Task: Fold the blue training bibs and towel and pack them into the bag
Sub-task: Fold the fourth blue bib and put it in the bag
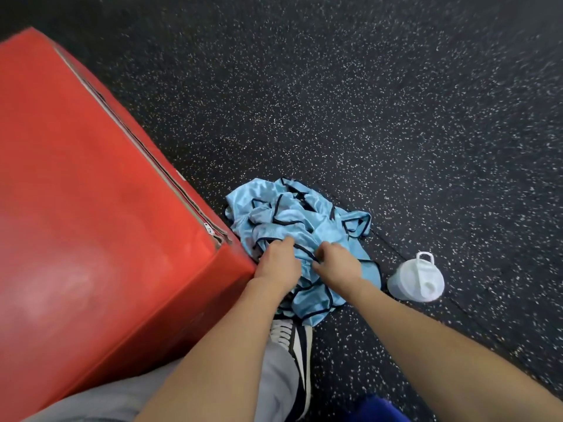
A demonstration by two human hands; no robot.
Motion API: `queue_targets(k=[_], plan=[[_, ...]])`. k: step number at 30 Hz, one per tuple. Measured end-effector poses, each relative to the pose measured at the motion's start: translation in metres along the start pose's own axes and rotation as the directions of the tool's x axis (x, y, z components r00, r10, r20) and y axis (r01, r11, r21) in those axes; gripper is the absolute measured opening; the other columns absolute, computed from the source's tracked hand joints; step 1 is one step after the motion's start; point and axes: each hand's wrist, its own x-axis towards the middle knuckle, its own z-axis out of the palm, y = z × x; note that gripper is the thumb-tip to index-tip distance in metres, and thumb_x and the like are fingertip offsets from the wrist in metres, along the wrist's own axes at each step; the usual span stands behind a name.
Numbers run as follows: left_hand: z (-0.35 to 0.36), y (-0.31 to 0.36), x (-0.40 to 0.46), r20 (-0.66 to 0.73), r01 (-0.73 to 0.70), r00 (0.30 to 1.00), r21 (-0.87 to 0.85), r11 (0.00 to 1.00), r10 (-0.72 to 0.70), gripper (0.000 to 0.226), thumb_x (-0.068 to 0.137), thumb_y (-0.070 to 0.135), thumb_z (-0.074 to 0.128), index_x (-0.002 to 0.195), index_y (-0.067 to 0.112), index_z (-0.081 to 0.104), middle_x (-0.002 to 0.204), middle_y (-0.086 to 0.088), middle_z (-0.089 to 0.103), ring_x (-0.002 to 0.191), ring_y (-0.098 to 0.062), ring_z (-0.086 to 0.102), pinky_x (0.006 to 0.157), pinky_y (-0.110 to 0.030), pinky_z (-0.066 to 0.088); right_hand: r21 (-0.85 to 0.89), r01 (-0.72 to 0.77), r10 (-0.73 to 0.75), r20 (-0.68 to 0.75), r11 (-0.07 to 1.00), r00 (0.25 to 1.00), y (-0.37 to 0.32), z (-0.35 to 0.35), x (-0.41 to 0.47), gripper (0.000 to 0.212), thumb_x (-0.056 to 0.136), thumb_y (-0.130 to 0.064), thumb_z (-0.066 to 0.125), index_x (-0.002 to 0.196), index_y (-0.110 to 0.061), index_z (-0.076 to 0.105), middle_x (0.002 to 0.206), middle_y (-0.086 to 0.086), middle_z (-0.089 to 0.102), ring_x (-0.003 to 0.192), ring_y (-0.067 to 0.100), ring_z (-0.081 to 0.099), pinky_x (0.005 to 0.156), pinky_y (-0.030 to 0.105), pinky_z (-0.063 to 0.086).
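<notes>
A crumpled heap of light blue training bibs [292,220] with black trim lies on the dark speckled floor beside the corner of a red box. My left hand [278,263] grips the near side of the heap, fingers curled into the fabric. My right hand [336,263] pinches a black-trimmed edge of the same heap a little to the right. Both forearms reach down from the bottom of the view. No bag or towel shows clearly; a dark blue shape [374,411] sits at the bottom edge.
A large red padded box [91,223] fills the left side. A white plastic jug with a handle [417,278] stands on the floor right of the bibs. My black-and-white shoe [297,345] and grey trouser leg lie below the heap.
</notes>
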Motion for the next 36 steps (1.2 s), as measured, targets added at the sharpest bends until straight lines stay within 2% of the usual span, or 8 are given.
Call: queue_targets(k=[5, 8, 11, 15, 21, 24, 29, 36], plan=[[-0.001, 0.0, -0.013, 0.016, -0.001, 1.0, -0.019, 1.0, 0.001, 0.046, 0.096, 0.016, 0.054, 0.141, 0.018, 0.048, 0.127, -0.012, 0.057, 0.11, -0.032, 0.059, 0.09, -0.04, 0.051, 0.06, -0.005, 0.007, -0.037, 0.998, 0.999, 0.002, -0.005, -0.013, 0.007, 0.09, -0.031, 0.056, 0.09, -0.025, 0.06, 0.092, -0.003, 0.063, 0.08, 0.02, 0.06, 0.058, 0.03, 0.044], [-0.008, 0.002, -0.027, 0.001, -0.018, 1.0, -0.024, 1.0, 0.018, 0.044, 0.095, 0.017, 0.055, 0.139, 0.017, 0.05, 0.126, -0.013, 0.059, 0.109, -0.033, 0.06, 0.09, -0.041, 0.052, 0.097, 0.027, -0.02, -0.066, 0.995, 0.998, 0.002, -0.017, -0.028, 0.008, 0.093, -0.032, 0.058, 0.093, -0.024, 0.06, 0.09, -0.005, 0.066, 0.077, 0.017, 0.061, 0.055, 0.029, 0.042], [-0.018, 0.007, -0.044, -0.025, -0.043, 0.999, -0.026, 0.999, 0.042, 0.038, 0.096, 0.019, 0.056, 0.134, 0.019, 0.054, 0.127, -0.012, 0.059, 0.109, -0.033, 0.061, 0.089, -0.039, 0.052, 0.128, 0.067, -0.053, -0.113, 0.989, 0.992, 0.0, -0.035, -0.044, 0.009, 0.094, -0.035, 0.06, 0.094, -0.026, 0.061, 0.089, -0.008, 0.068, 0.078, 0.014, 0.065, 0.064, 0.034, 0.054], [-0.033, 0.018, -0.069, -0.063, -0.089, 0.994, 0.001, 0.996, 0.088, 0.039, 0.098, 0.023, 0.056, 0.137, 0.021, 0.051, 0.134, -0.009, 0.054, 0.119, -0.033, 0.057, 0.099, -0.042, 0.049, 0.2, 0.147, -0.116, -0.16, 0.969, 0.98, -0.007, -0.062, -0.067, 0.007, 0.092, -0.036, 0.063, 0.09, -0.029, 0.062, 0.082, -0.012, 0.068, 0.076, 0.009, 0.065, 0.071, 0.039, 0.057], [-0.054, 0.03, -0.102, -0.186, -0.178, 0.968, -0.043, 0.983, 0.167, 0.052, 0.098, 0.023, 0.056, 0.148, 0.023, 0.042, 0.145, -0.006, 0.047, 0.134, -0.027, 0.046, 0.113, -0.041, 0.039, 0.261, 0.337, -0.269, -0.262, 0.905, 0.927, -0.035, -0.106, -0.106, 0.01, 0.092, -0.021, 0.068, 0.087, -0.029, 0.064, 0.082, -0.013, 0.068, 0.079, 0.004, 0.065, 0.078, 0.032, 0.055], [-0.07, 0.033, -0.122, -0.266, -0.229, 0.943, -0.087, 0.969, 0.199, 0.052, 0.099, 0.021, 0.054, 0.149, 0.024, 0.042, 0.146, -0.005, 0.047, 0.134, -0.024, 0.046, 0.112, -0.038, 0.038, 0.243, 0.419, -0.343, -0.3, 0.875, 0.89, -0.054, -0.129, -0.125, 0.017, 0.09, -0.019, 0.069, 0.084, -0.034, 0.063, 0.081, -0.013, 0.069, 0.079, 0.005, 0.065, 0.08, 0.03, 0.055], [-0.109, 0.044, -0.149, -0.405, -0.292, 0.884, -0.083, 0.953, 0.235, 0.039, 0.094, 0.026, 0.055, 0.133, 0.029, 0.057, 0.128, -0.001, 0.06, 0.119, -0.022, 0.057, 0.1, -0.039, 0.047, 0.211, 0.551, -0.455, -0.372, 0.807, 0.809, -0.09, -0.168, -0.154, 0.017, 0.089, -0.018, 0.071, 0.086, -0.034, 0.066, 0.081, -0.016, 0.07, 0.08, 0.003, 0.066, 0.08, 0.028, 0.055], [-0.193, 0.057, -0.19, -0.626, -0.322, 0.751, -0.071, 0.944, 0.21, 0.02, 0.089, 0.023, 0.052, 0.1, 0.02, 0.069, 0.104, 0.0, 0.067, 0.099, -0.022, 0.061, 0.086, -0.037, 0.051, 0.163, 0.69, -0.558, -0.473, 0.705, 0.682, -0.152, -0.238, -0.197, 0.015, 0.091, -0.015, 0.071, 0.088, -0.029, 0.07, 0.082, -0.014, 0.07, 0.081, 0.003, 0.065, 0.078, 0.02, 0.052]])
